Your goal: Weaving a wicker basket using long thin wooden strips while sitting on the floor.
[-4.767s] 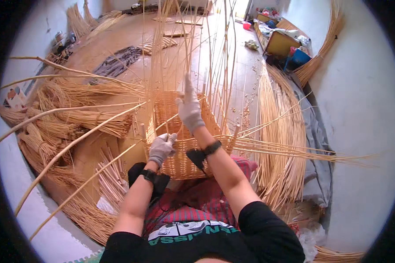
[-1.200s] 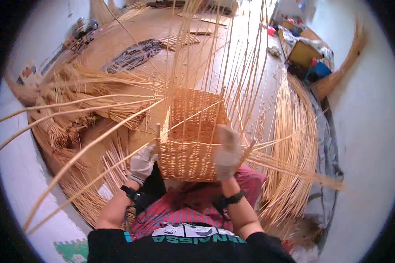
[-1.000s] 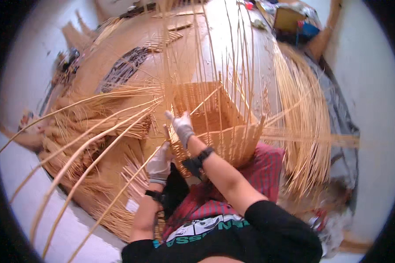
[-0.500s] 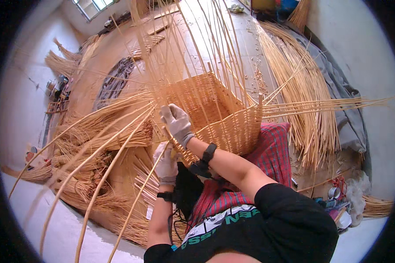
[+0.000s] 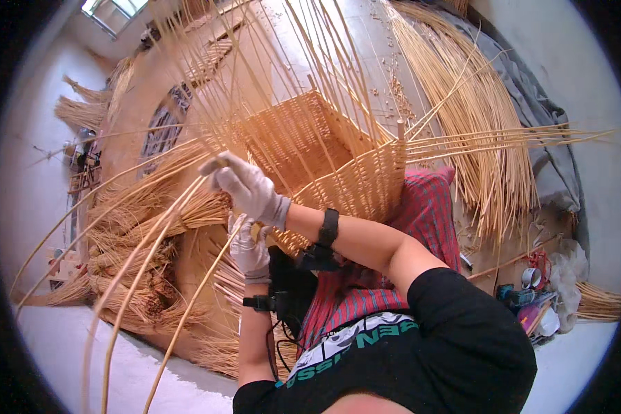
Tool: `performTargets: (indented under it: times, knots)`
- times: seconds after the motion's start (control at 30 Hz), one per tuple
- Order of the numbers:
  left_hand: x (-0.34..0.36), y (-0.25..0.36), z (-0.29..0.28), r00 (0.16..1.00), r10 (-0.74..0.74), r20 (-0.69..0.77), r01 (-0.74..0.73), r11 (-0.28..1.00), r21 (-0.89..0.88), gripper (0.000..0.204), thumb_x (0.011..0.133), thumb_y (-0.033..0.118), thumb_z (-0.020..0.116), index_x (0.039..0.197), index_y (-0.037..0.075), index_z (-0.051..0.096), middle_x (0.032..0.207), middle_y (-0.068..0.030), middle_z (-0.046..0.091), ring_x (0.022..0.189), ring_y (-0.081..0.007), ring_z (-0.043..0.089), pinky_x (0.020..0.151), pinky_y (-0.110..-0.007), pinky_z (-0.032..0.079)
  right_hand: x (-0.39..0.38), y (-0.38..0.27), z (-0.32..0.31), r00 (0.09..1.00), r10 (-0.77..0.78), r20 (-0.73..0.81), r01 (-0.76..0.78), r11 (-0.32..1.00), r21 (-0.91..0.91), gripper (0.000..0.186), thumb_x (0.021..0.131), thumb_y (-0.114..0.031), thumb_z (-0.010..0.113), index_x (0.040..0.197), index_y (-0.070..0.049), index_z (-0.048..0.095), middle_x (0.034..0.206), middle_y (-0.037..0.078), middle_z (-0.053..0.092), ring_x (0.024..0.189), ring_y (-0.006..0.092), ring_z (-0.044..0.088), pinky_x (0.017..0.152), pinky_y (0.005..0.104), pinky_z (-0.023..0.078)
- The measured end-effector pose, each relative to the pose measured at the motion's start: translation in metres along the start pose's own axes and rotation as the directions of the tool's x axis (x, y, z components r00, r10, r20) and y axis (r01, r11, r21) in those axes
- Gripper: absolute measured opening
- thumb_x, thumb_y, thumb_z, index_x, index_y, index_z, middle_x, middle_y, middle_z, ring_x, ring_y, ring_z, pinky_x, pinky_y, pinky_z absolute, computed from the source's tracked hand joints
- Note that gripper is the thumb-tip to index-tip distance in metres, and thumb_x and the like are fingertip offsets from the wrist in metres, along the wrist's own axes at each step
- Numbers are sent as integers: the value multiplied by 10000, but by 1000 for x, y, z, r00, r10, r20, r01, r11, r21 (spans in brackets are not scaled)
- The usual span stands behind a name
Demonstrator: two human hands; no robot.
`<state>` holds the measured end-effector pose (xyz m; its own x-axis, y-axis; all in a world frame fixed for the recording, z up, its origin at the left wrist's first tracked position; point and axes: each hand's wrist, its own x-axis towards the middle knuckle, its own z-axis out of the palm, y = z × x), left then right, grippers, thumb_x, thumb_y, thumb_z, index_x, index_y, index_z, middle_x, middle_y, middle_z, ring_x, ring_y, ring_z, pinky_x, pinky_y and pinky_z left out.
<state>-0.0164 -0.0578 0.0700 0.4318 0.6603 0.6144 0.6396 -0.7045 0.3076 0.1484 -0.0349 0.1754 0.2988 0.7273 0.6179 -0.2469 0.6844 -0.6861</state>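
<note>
An open woven cane basket, with tall upright stakes and long side rods, sits tilted on a red checked cloth. My right hand, in a light glove, reaches across to its left corner, fingers curled on a long cane rod among those fanning out leftward. My left hand, gloved too, is below it beside the basket's near-left corner. Its fingers are bent and partly screened by rods, so what they hold cannot be made out.
Loose cane bundles cover the left floor; long canes lie on the right beside grey sheeting. Small tools and bags sit at lower right. White walls and a window bound the room.
The view has swung rightward and downward. My right hand has gone from the basket's front rim to the rods at its left corner. The side rods at left have shifted.
</note>
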Motion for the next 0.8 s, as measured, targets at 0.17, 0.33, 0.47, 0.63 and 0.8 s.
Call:
performTargets:
  times: [0.17, 0.33, 0.47, 0.63, 0.8]
  knots:
    - [16, -10, -1, 996, -10, 86, 9, 1000, 11, 367, 735, 166, 832, 1034, 78, 638, 1044, -146, 671, 1136, -391, 595, 1025, -484, 443, -14, 48, -18, 984, 177, 10, -176, 981, -84, 500, 1053, -454, 425, 884, -14, 593, 704, 36, 574, 700, 148, 558, 688, 302, 482]
    - [15, -9, 7, 992, -24, 120, 13, 996, 93, 335, 754, 201, 839, 990, 85, 631, 1051, -116, 692, 1064, -362, 629, 888, -445, 486, -16, 44, -19, 957, 240, 163, -211, 962, -174, 426, 1052, -355, 457, 824, -8, 555, 661, 37, 553, 629, 136, 529, 600, 306, 470]
    - [13, -9, 2, 991, -74, 114, 73, 997, 9, 315, 751, 206, 833, 957, 77, 634, 987, -144, 678, 1150, -395, 602, 939, -471, 469, -49, 13, -53, 951, 305, 46, -302, 951, -60, 500, 1049, -428, 432, 750, -34, 509, 629, 28, 509, 592, 129, 496, 555, 303, 436]
    - [20, 17, -21, 986, -98, 136, 90, 994, 61, 290, 764, 217, 829, 962, 101, 652, 952, -106, 705, 825, -316, 691, 719, -383, 538, -105, -2, -87, 914, 388, -114, -394, 919, -30, 654, 1012, -619, 353, 713, -54, 490, 612, 27, 483, 590, 109, 470, 552, 287, 413]
    - [46, 59, -1, 967, -207, 149, 197, 977, 79, 328, 1014, 351, 548, 1156, 65, 618, 943, -152, 710, 768, -233, 726, 656, -341, 565, -115, -15, -89, 961, 258, -98, -268, 958, -98, 609, 1038, -561, 350, 894, -27, 605, 744, 47, 622, 647, 110, 545, 654, 290, 473]
